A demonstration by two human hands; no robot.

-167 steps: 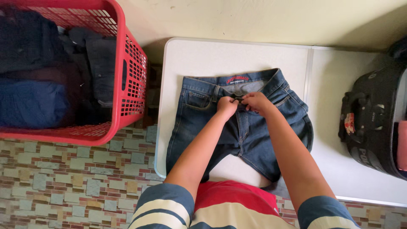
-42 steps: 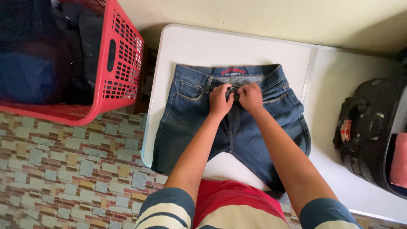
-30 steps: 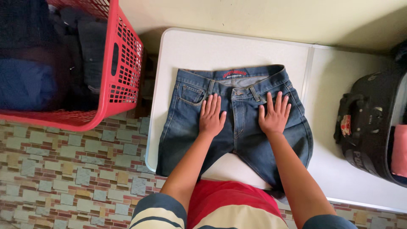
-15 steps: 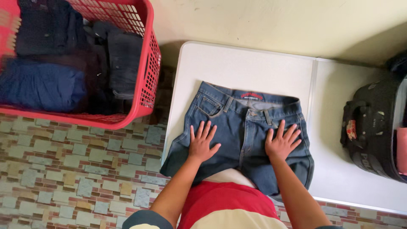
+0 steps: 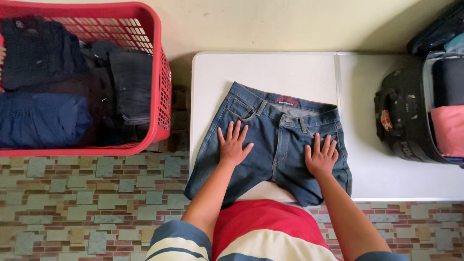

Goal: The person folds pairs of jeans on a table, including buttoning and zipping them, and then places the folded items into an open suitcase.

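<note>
The jeans (image 5: 270, 145) lie flat, front side up, on the white desk (image 5: 270, 72), waistband toward the wall and legs running off the desk's near edge toward the person. Inside the waistband, at the jeans' top middle, sits a small red rectangular label (image 5: 287, 101). The left hand (image 5: 233, 145) rests palm down on the jeans' left leg, just below the front pocket, fingers spread wide and holding nothing. The right hand (image 5: 321, 156) lies palm down on the jeans' right leg, fingers also spread, gripping nothing. To the left of the jeans, off the desk and above the tiled floor (image 5: 87, 208), stands a red plastic basket (image 5: 162, 96) with a slotted wall, filled with dark folded clothes (image 5: 58, 96). To the right of the jeans, on the desk, lies a black suitcase (image 5: 406, 121), open, with a small red-and-white patch (image 5: 386, 120) on the side facing the jeans and a pink garment (image 5: 448, 130) inside.
</note>
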